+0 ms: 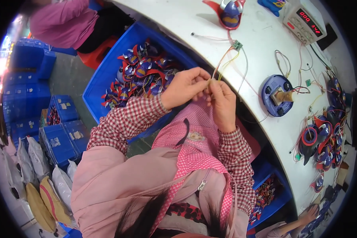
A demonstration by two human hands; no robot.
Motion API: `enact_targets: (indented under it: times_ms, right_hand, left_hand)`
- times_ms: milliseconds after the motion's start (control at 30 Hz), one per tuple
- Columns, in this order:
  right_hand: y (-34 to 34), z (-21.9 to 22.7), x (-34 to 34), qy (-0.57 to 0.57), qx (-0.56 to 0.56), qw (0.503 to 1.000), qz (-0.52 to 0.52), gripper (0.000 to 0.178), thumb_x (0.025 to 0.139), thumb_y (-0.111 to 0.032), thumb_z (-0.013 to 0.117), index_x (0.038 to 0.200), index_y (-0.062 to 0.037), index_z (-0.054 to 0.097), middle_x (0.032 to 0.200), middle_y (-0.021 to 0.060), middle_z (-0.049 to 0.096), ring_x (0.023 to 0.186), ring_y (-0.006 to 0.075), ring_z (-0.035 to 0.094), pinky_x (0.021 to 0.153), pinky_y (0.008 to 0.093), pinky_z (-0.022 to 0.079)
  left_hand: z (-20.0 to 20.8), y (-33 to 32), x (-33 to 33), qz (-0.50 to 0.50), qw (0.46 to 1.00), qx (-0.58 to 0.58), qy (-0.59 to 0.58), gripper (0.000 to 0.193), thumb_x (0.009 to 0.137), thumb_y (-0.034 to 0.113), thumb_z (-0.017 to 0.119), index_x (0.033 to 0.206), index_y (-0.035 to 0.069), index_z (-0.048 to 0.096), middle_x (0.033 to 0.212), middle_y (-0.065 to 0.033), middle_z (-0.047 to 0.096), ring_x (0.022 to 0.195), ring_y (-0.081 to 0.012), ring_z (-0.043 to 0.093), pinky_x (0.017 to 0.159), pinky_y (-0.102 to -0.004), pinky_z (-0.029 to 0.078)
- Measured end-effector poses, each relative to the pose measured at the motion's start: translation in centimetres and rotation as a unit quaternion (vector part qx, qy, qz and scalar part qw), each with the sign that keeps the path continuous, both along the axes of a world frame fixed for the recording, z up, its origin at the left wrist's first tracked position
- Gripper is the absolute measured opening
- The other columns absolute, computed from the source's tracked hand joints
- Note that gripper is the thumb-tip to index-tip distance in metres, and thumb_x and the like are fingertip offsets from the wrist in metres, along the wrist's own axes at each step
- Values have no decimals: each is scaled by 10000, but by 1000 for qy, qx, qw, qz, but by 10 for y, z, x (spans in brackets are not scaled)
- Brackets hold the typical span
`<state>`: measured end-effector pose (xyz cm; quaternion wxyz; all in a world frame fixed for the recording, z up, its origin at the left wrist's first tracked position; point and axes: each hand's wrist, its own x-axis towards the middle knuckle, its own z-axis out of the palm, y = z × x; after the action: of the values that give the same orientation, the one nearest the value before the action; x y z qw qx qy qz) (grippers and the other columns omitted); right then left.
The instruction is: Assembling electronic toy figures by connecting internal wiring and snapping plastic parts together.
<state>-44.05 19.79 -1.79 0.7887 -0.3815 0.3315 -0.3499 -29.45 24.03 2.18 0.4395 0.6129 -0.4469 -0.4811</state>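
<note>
My left hand (187, 88) and my right hand (223, 104) meet at the table's near edge, fingers pinched together. Between the fingertips are the ends of thin coloured wires (224, 62); exactly which ends each hand grips is partly hidden. These wires lead up to a small green circuit board (237, 45) lying on the white table (261, 55). Another wire joins the board to a red and purple toy figure (230, 18) farther back. Right of my hands sits a round purple device (276, 95) with a tan cylinder on its middle and cables attached.
A blue bin (117, 51) heaped with toy figures stands left of the table. At the back right is a power supply (304, 23) with a lit red display. More wired toy figures (325, 133) crowd the right side. Co-workers sit at far left and lower right.
</note>
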Motion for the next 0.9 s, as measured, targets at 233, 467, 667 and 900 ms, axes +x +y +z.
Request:
enact_targets:
  times_ms: [233,467,667,900]
  right_hand:
    - [6,-2,-7,30,19,999,1,237,926,-265,545,885,-36,589,717,-15,563,563,25,456,498,155,369]
    - [5,-4,-14,25,17,1000,-3,238,926,-263,545,886,-33,589,710,-17,561,559,24,451,495,155,363]
    - [0,-6,-17,6,32,999,1,225,924,-253,548,886,-35,584,710,-15,561,557,24,448,493,155,361]
    - [2,-7,-14,-16,57,998,3,205,921,-243,554,870,-45,573,694,-13,560,534,28,443,475,157,358]
  left_hand:
    - [16,-105,6,-71,798,-392,-452,291,801,103,597,1086,44,592,871,-109,552,875,-280,501,786,-348,423]
    - [1,-162,7,-204,753,-320,-538,157,816,174,604,915,53,606,865,-87,551,839,-264,476,777,-345,395]
    - [1,-173,10,-227,810,-259,-475,165,814,212,622,828,50,595,852,-80,553,835,-251,479,751,-344,392]
    - [-1,-170,7,-241,852,-199,-419,199,811,236,639,839,42,606,856,-89,562,837,-250,477,742,-338,392]
